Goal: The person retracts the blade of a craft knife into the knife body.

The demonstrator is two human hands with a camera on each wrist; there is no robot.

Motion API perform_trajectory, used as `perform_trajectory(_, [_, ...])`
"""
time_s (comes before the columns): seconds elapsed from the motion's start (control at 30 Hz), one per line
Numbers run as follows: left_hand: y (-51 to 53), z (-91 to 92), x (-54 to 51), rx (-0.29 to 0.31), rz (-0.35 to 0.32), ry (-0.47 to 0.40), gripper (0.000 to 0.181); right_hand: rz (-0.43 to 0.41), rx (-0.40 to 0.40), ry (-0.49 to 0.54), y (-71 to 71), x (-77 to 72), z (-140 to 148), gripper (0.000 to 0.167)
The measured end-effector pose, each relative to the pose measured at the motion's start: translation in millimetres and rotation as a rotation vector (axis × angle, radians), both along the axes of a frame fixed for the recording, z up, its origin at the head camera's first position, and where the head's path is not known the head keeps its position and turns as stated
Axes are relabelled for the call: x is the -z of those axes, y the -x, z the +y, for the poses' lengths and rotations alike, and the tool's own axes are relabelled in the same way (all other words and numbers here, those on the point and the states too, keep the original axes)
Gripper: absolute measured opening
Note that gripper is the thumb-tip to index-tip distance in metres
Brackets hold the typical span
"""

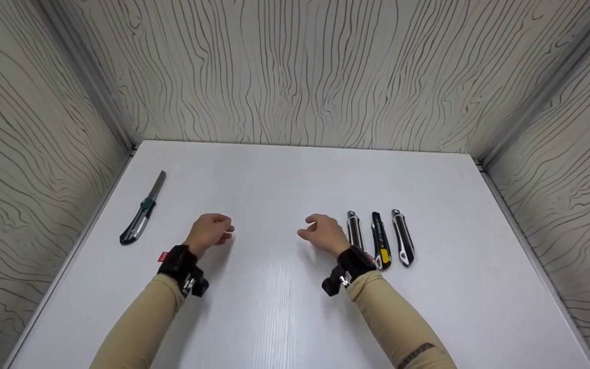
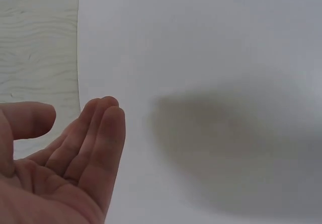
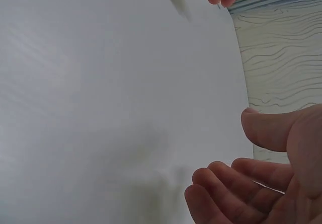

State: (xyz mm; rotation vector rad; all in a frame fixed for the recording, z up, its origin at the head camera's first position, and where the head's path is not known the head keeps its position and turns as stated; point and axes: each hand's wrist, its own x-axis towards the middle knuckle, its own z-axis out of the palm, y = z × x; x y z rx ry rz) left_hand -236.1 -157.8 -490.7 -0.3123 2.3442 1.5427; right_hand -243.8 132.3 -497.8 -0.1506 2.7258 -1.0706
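Taking 12 o'clock as the far edge of the table (image 1: 274,318) in the head view, your right hand (image 1: 323,236) is hanging above the surface, and the nearest utility knife (image 1: 355,229) is lying on the table just beside it at 3 o'clock. Its long axis is running roughly from 12 to 6, the far end tilting slightly toward 11; your wrist strap (image 1: 355,260) is covering part of its lower portion. Your right hand is sitting nearer to it than your left hand (image 1: 209,234). Farther toward 3 o'clock, a yellow-marked utility knife (image 1: 381,240) and an outermost utility knife (image 1: 403,238) are lying at nearly the same angle. From your left hand, a teal utility knife (image 1: 145,209) is lying well apart, between 9 and 10 o'clock, its bare blade pointing toward 1. Each grip is standing wide and holding nothing. The left wrist view is confirming what the head view is hiding: a bare palm, thumb parted from nearly straight fingers, no knife in sight. The right wrist view is showing your right palm, thumb parted from gently bending fingers, with left fingertips entering at 1 o'clock; only the head view is plainly showing the knives.
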Motion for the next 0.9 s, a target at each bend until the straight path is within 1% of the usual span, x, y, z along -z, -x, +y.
perform_trajectory(0.13, [4.3,-41.0,1.9,-0.037,0.000,0.118,0.042,-0.031,-0.059,0.049,4.2,4.7,-21,0.047])
perform_trajectory(0.23, [6.6,-74.2,3.5,-0.055,-0.001,0.236,0.046,-0.051,-0.102,0.070,5.5,8.7,-35,0.048])
perform_trajectory(0.33, [4.0,-104.2,-2.8,-0.052,0.022,0.358,0.048,-0.066,-0.133,0.066,6.7,10.9,-46,0.048])
perform_trajectory(0.4, [1.8,-121.9,-7.3,-0.056,0.045,0.419,0.049,-0.066,-0.150,0.055,8.1,10.8,-53,0.048])
perform_trajectory(0.47, [1.4,-134.6,-10.3,-0.064,0.068,0.467,0.049,-0.075,-0.150,0.050,7.8,10.6,-56,0.048])
perform_trajectory(0.57, [0.1,-150.6,-12.2,-0.096,0.092,0.525,0.050,-0.084,-0.158,0.052,7.9,9.8,-61,0.048])
perform_trajectory(0.67, [-3.2,-163.0,-12.1,-0.127,0.092,0.579,0.043,-0.094,-0.168,0.068,8.5,10.1,-66,0.048])
perform_trajectory(0.73, [-5.6,-168.6,-11.2,-0.148,0.066,0.597,0.034,-0.099,-0.175,0.077,9.0,10.5,-68,0.049])
perform_trajectory(0.8, [-7.4,-172.3,-9.5,-0.161,0.027,0.595,0.025,-0.102,-0.181,0.088,9.4,11.3,-69,0.049])
perform_trajectory(0.9, [-7.5,-175.5,-4.2,-0.164,-0.021,0.580,0.023,-0.114,-0.187,0.100,9.7,13.0,-70,0.050])
